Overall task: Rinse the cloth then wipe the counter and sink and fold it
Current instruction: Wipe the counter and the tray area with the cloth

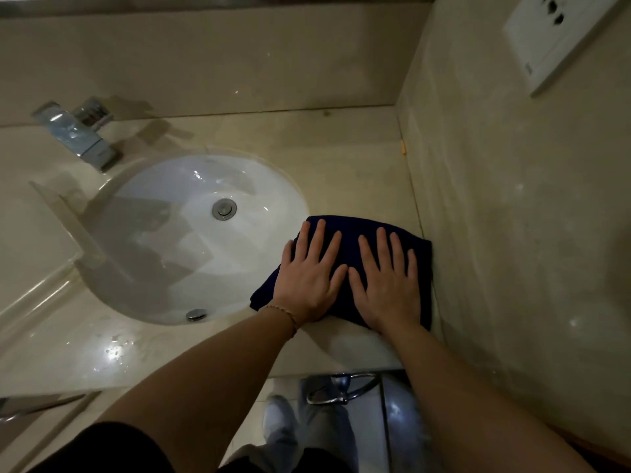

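Both sets of fingers are stretched out flat and a bit spread, nothing curled or pinched — the left hand [309,278] and right hand [387,285] just press palm-down on the cloth [345,247], side by side with the thumbs nearly touching. The cloth is dark navy and looks folded into a rough rectangle; it pokes out past the fingertips and to the outside of each hand.

Under the cloth is the beige stone counter [341,158]. The cloth's edge next to the right pinky runs right up against the side wall [512,233], and the corner by the left hand sits at the rim of the sink [164,233]. The white oval basin is off to the left of the left fingers, with a chrome drain [224,209] in the middle and an overflow cap [196,315] on the near wall.

Further out beyond the basin there's a chrome faucet [80,134] — blocky, angled spout. Way past the right fingertips, up on the side wall, is a white outlet plate [560,39]. The left wrist has a thin bracelet [285,314] on it. The counter near the left forearm looks shiny with a few water drops.
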